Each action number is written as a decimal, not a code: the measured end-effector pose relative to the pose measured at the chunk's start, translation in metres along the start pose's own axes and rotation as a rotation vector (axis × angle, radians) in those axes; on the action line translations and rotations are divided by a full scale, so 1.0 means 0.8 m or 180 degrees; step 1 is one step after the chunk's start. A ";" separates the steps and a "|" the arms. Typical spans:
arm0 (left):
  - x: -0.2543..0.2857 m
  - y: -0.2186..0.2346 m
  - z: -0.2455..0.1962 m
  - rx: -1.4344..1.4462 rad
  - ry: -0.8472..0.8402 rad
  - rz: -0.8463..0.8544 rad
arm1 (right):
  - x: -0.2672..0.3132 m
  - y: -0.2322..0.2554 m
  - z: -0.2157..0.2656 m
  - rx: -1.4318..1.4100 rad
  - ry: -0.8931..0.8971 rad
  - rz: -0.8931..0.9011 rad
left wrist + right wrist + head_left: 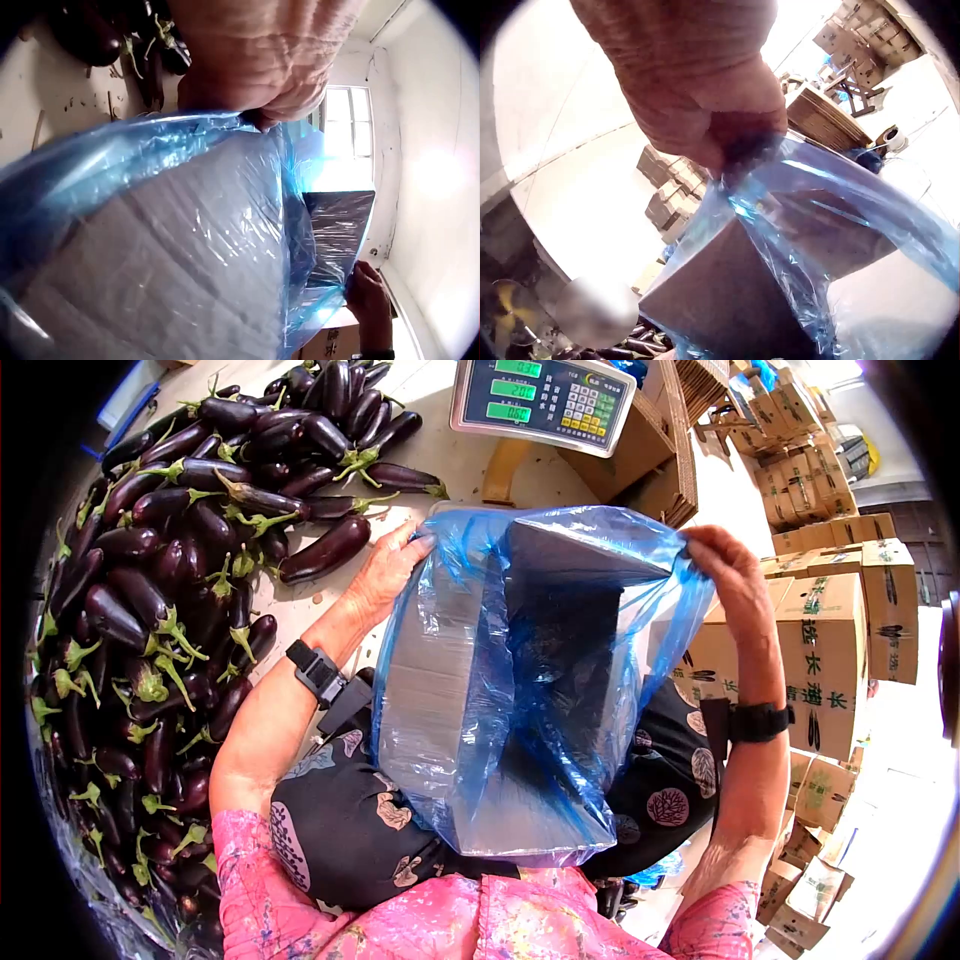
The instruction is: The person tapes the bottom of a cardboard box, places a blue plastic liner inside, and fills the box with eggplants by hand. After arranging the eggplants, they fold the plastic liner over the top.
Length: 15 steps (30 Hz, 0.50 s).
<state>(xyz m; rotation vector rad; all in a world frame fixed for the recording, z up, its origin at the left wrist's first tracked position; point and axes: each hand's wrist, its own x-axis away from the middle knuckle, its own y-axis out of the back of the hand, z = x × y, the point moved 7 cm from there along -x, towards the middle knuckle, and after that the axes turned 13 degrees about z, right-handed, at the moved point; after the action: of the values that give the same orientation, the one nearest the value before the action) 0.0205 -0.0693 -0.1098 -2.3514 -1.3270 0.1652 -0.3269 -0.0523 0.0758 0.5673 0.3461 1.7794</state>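
The bag [505,690], thin blue film, is at the centre of the head frame, its mouth pulled wide and its film draped over and down inside an open box [430,690]. The main risk looks like a tear: the box's stiff corners push up under the film, so a hard pull could split it there. The film is also creased and bunched inside, and it may hang short of the bottom or leave a wall bare if it is not eased down.

The left hand [385,570] pinches the rim at upper left between thumb and fingers; the right hand [735,565], at upper right, has its fingers curled in and pinching gathered film. How firm either hold is, I cannot tell. The film looks slick, so one side could slip free and sag inward, and uneven pulling could skew the mouth.

The box rests on the lap [360,830], a soft support, and could tip if one arm pulls harder. Just beyond the left hand, eggplants [325,550] fill the left of the frame, and a knock could roll one. The scale [543,400] is at the top, near enough for a raised flap to bump it.
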 end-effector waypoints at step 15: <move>0.045 0.033 0.130 0.0476 0.0682 -0.0520 | 0.048 -0.125 0.057 0.2745 0.1151 -0.0244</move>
<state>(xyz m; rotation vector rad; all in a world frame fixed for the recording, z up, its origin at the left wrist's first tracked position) 0.0284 -0.0185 -0.2104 -2.0626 -1.3444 -0.0356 -0.2285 0.0095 0.0705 0.8024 1.4012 1.6007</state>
